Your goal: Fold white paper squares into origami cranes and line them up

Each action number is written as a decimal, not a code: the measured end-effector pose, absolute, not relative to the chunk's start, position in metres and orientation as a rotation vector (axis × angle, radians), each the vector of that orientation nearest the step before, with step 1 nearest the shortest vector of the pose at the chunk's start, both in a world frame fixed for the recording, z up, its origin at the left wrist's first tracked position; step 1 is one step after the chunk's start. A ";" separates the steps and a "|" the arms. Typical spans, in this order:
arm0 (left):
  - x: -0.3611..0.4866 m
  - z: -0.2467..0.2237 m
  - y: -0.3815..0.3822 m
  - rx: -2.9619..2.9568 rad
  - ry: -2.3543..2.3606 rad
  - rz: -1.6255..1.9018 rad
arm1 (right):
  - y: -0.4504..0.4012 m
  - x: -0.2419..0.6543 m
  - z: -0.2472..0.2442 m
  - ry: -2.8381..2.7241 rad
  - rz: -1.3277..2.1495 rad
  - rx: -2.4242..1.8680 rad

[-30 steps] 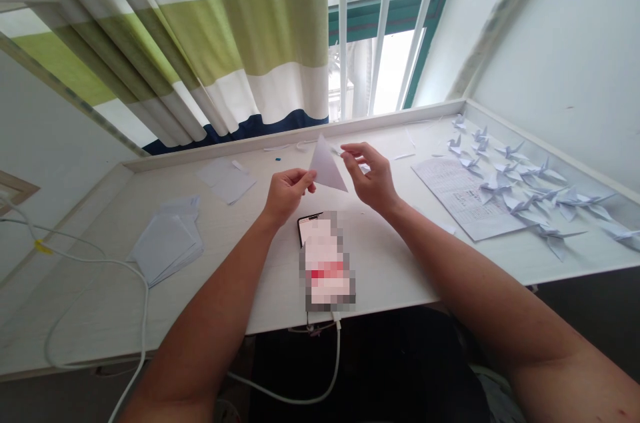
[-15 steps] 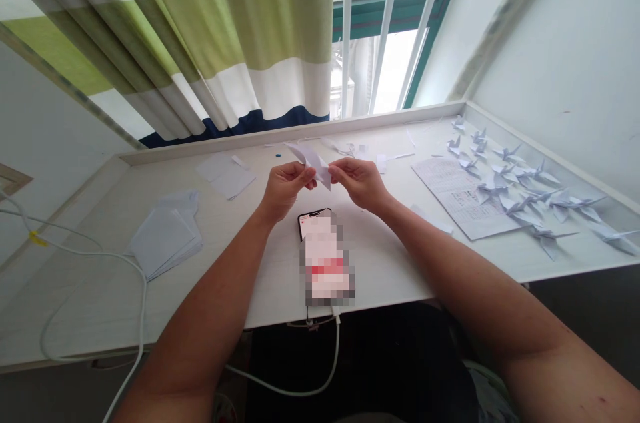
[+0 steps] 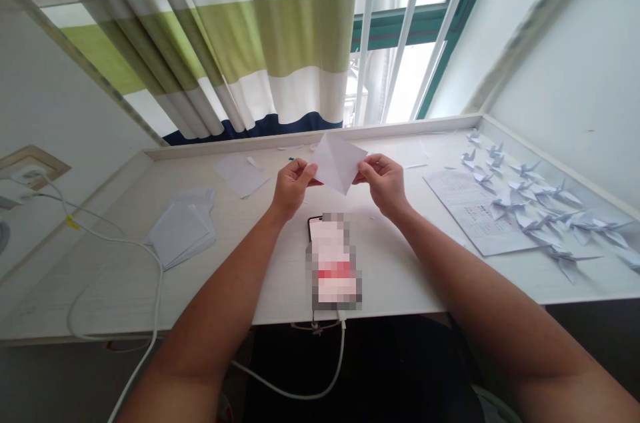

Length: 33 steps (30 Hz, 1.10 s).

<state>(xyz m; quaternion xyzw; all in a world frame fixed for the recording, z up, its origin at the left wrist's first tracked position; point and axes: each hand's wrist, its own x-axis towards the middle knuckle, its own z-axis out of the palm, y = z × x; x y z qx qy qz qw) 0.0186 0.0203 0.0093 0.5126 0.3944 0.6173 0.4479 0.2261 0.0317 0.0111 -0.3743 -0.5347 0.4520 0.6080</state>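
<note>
Phone [image 3: 334, 256] lies nearest me on the pale surface [image 3: 395, 276], its screen pixelated on my feed, a white cable [image 3: 343, 346] running from its lower end over the front edge. To the left sits a stack of loose paper [image 3: 180, 233]. Beyond the phone, my left hand [image 3: 293, 188] pinches one corner of a white folding sheet [image 3: 340, 166] between thumb and fingers, and my right hand [image 3: 386, 183] pinches the opposite corner likewise; the sheet hangs above the surface, diamond-wise, creased down its middle. Well to the right, folded paper cranes [image 3: 509, 201] crowd a written-on page [image 3: 465, 203]. Farthest off, I see a banded curtain [image 3: 300, 29] beside a barred window [image 3: 425, 26].
</note>
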 end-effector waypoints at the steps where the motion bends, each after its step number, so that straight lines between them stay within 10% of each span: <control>1: 0.019 0.009 0.020 1.283 0.981 1.509 | 0.033 0.227 0.011 -1.227 1.094 -0.852; 33: 0.008 0.002 0.023 1.553 1.077 1.416 | 0.041 0.249 0.012 -1.494 1.171 -0.928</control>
